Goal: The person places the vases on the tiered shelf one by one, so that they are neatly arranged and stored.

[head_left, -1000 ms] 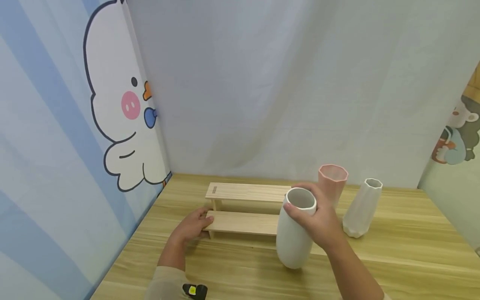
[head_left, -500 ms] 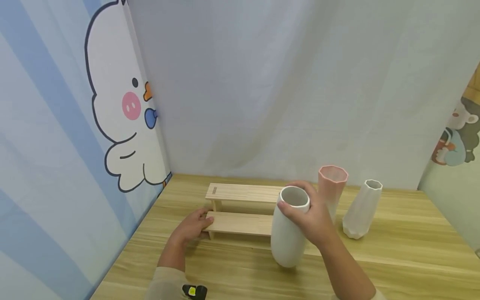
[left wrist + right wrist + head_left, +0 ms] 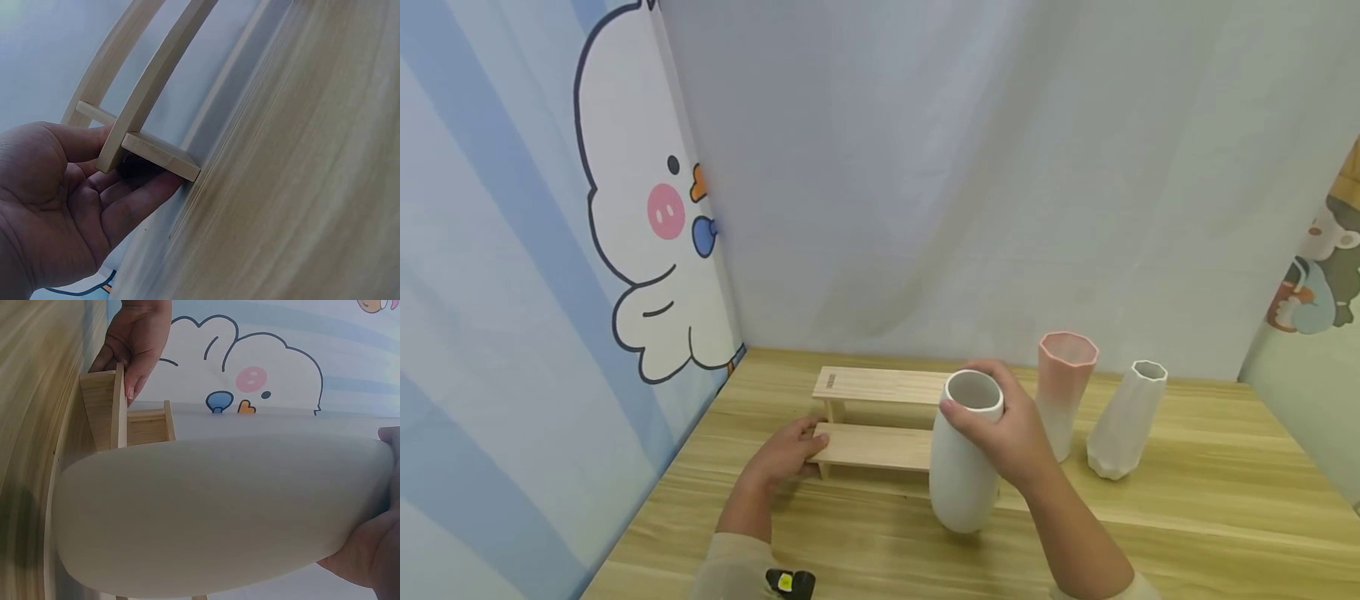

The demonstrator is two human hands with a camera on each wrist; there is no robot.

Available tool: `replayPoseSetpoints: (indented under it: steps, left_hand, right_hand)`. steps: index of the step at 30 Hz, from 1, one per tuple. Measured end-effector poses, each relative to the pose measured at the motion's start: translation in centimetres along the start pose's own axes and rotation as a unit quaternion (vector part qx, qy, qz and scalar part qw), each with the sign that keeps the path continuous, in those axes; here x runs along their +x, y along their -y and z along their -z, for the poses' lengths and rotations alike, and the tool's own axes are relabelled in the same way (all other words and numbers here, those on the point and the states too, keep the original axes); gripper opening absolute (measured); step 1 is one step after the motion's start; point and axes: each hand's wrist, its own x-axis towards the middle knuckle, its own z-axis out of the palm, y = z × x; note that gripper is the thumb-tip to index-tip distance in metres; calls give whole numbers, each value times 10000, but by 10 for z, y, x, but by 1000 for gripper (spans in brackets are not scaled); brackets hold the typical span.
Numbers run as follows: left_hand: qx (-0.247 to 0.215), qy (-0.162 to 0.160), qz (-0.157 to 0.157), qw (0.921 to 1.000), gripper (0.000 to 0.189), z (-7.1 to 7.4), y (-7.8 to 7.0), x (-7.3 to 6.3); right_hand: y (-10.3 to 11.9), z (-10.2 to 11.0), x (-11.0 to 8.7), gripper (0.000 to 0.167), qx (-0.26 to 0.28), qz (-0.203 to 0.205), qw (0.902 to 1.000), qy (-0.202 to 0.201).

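White vase is gripped near its rim by the right hand. The left hand grips a wooden shelf toward the left edge of the worktop.

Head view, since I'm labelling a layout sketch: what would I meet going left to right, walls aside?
Left hand, wooden two-tier stand, held white vase, pink-topped vase, faceted white vase.

Two white vases and one pink-and-white vase are counted. One wooden stand and two hands are seen.
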Motion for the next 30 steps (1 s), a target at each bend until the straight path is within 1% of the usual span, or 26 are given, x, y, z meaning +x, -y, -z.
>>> replayPoseSetpoints:
  steps: [10,17,21,30]
  left_hand:
    - [39,-57,6,10000,51,-1,0,0]
    - [-8,-167,165,9997,57,-2,1,2]
    - [-53,-212,207,9995,56,-3,1,3]
    - [-45,-145,195,9997,55,-3,1,2]
  right_hand:
    - [1,-7,4,44,40,-51,9999,100]
    - [1,-11,7,45,69,-85,9997,226]
    - [0,-13,8,45,78,-100,9996,254]
    - [3,-18,10,45,91,-94,9994,320]
